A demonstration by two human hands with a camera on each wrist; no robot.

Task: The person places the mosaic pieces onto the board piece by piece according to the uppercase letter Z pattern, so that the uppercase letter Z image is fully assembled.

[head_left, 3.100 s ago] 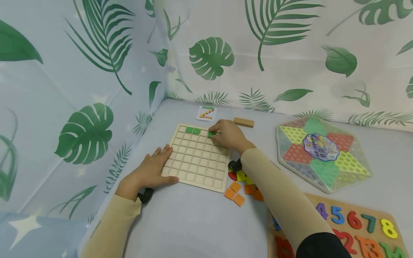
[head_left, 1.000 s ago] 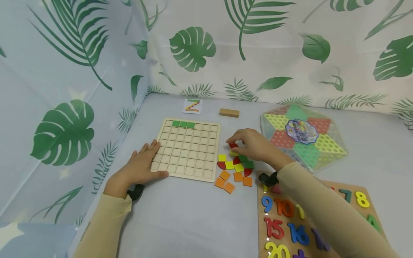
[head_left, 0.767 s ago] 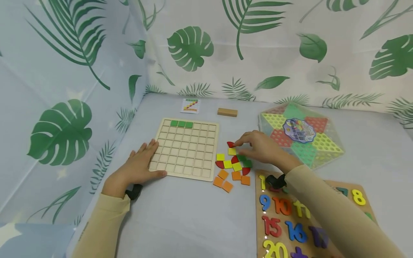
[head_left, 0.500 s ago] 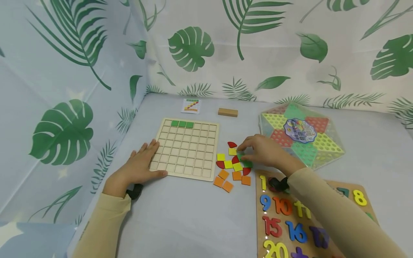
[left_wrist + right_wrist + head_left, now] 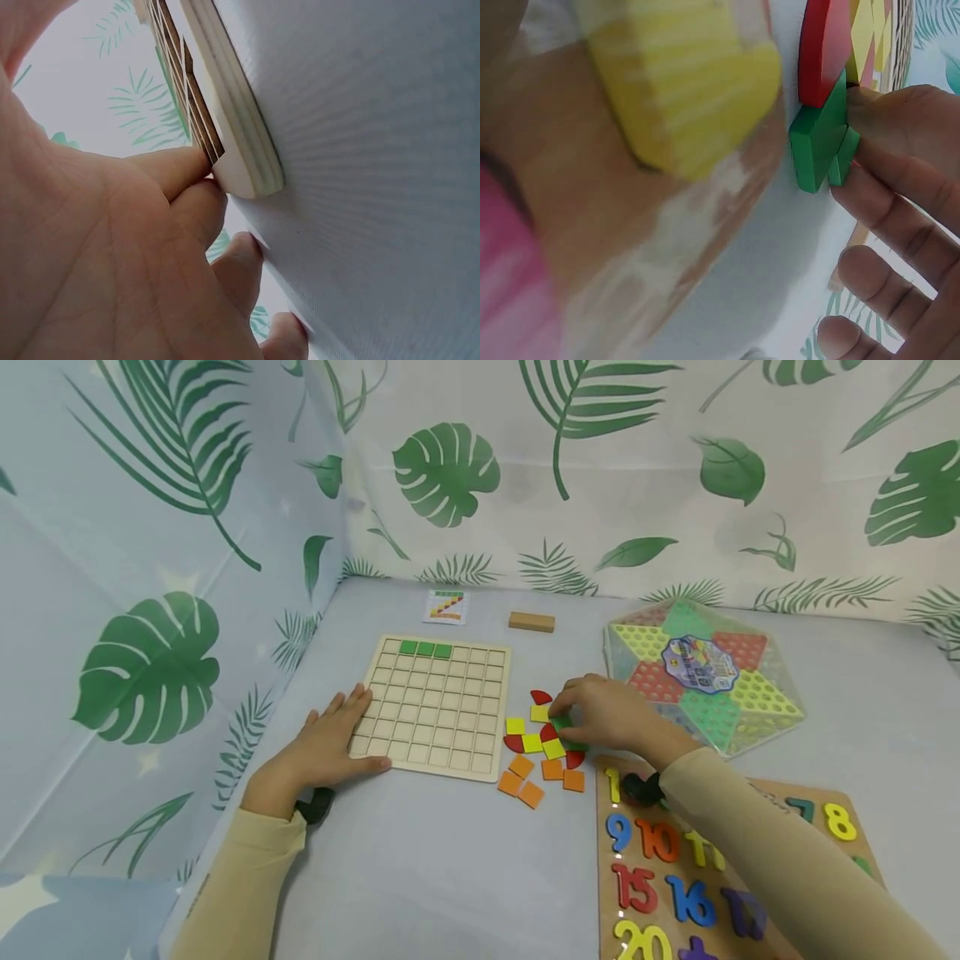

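Note:
My left hand (image 5: 322, 752) lies with spread fingers at the left edge of a wooden grid board (image 5: 431, 714). Fingertips touch the board's corner in the left wrist view. Three green square tiles (image 5: 425, 649) sit side by side in the board's top row. My right hand (image 5: 611, 714) is over the loose tiles right of the board, thumb and index finger pinching a green square tile (image 5: 844, 156). Another green tile (image 5: 815, 150) lies against it, partly covered by the hand in the head view. Yellow squares (image 5: 515, 726), red quarter-circles (image 5: 541, 697) and orange squares (image 5: 531, 794) lie around.
Behind the board are a pattern card (image 5: 447, 607) and a small wooden block (image 5: 532, 622). A clear hexagonal game box (image 5: 701, 672) stands at the right. A number puzzle board (image 5: 637, 860) lies front right, under the right forearm. A leaf-print curtain (image 5: 600, 468) closes the back.
A third green tile now rests in the top row. My right hand has moved from the board to the loose tiles, nudged a red piece, and closed on a green tile. The left hand stays put.

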